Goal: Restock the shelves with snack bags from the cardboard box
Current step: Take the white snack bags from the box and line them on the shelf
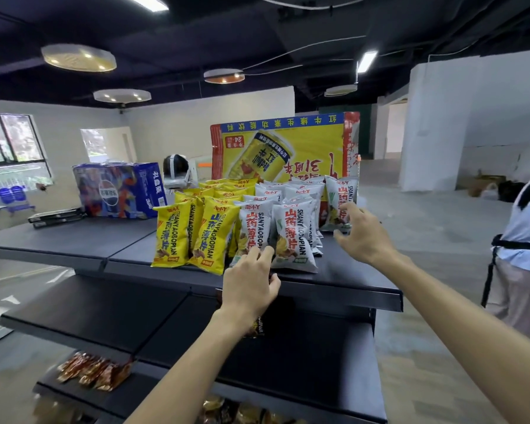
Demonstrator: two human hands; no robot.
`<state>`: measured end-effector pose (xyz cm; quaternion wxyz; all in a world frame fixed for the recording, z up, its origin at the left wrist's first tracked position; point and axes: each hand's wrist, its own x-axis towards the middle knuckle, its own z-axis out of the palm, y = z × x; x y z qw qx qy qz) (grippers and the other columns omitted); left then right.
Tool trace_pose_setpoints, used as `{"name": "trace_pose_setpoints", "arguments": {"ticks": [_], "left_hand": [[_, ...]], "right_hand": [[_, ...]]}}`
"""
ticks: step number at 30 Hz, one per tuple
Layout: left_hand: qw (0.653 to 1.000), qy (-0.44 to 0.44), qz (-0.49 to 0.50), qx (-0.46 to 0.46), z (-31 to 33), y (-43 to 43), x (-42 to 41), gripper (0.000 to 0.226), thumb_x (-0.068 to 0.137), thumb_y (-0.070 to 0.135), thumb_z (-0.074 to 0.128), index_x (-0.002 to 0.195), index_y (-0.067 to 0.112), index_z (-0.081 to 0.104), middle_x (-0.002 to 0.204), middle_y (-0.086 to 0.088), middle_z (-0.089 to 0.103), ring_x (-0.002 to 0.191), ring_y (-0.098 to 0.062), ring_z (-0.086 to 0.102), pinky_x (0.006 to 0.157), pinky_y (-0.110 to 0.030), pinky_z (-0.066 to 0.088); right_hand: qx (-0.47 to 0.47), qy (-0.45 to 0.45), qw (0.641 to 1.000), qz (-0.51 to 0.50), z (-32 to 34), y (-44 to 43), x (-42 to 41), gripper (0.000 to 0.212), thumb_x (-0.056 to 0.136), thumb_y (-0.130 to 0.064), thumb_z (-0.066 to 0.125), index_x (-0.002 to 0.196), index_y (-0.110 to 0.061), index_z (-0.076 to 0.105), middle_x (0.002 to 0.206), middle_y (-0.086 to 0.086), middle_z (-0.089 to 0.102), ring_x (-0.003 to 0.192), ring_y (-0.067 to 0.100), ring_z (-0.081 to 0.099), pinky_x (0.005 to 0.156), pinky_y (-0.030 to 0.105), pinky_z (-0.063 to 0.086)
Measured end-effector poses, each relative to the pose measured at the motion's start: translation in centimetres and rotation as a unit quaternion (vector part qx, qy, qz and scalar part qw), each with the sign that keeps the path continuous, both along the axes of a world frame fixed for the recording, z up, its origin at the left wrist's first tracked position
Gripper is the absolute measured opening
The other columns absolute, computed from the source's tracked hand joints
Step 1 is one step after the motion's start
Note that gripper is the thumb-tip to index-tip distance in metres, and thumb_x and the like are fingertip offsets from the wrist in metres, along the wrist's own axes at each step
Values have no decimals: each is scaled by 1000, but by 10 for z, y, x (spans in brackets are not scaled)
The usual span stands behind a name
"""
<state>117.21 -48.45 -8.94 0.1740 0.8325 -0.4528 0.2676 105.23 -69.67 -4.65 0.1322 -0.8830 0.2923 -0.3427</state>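
Straightening step: white bags stand on top shelf. My left hand touches the front bag low down. Whether it pinches, I cannot tell. Right hand, fingers spread, reaches the end bag. Next: nudge rows square, gently.

Left arm: bare forearm enters at 6 o'clock and runs up toward 1 o'clock, wrist straight.
Left hand: back to the camera, fingers bent forward at the knuckles, thumb along its 3 o'clock side; whether it grips anything cannot be told.
Right arm: bare forearm enters at 4 o'clock and runs toward 10 o'clock.
Right hand: back up, fingers spread and loosely bent, forefinger toward 11 o'clock, thumb toward 9 o'clock.
Hands near, apart.
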Motion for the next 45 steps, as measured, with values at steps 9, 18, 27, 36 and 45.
{"name": "trace_pose_setpoints", "arguments": {"ticks": [9, 18, 27, 36, 45], "left_hand": [[1000, -6, -1, 0, 7, 78, 74, 34, 90, 38, 54, 119, 23, 48, 103, 2, 54, 94, -19, 61, 64, -31, 52], [998, 54, 18, -25, 21, 123, 181, 53, 83, 32, 70, 128, 19, 44, 121, -8, 49, 99, -31, 60, 74, -39, 51], [998, 56, 27, 23, 16, 105, 226, 99, 79, 35, 77, 154, 28, 14, 131, -13, 37, 101, -30, 60, 81, -36, 52], [999, 8, -48, -21, 3, 100, 245, 95, 75, 20, 82, 151, 26, 25, 135, -14, 39, 109, -31, 57, 78, -39, 56], [997, 20, -64, -41, -8, 109, 247, 93, 73, 22, 82, 149, 25, 28, 137, -13, 37, 111, -31, 55, 72, -41, 57]], "right_hand": [[-60, -1, 997, 56, 19, 126, 81, 47, 90, -23, 60, 134, -15, 44, 119, 11, 55, 99, 28, 57, 78, 39, 49], [-11, 46, 999, -14, -1, 214, 172, 61, 88, -36, 65, 140, -20, 36, 131, 12, 46, 110, 31, 56, 85, 40, 49], [-10, 132, 986, -101, -22, 224, 216, 94, 85, -23, 73, 154, -30, 10, 154, 22, 21, 104, 35, 62, 77, 37, 53], [-109, 91, 987, -75, -38, 206, 222, 97, 83, -4, 71, 154, -33, 11, 158, 20, 14, 114, 35, 57, 75, 36, 57], [-86, 83, 990, -81, -43, 207, 213, 96, 84, -19, 73, 154, -35, 9, 159, 16, 15, 124, 34, 51, 77, 36, 54]]}}
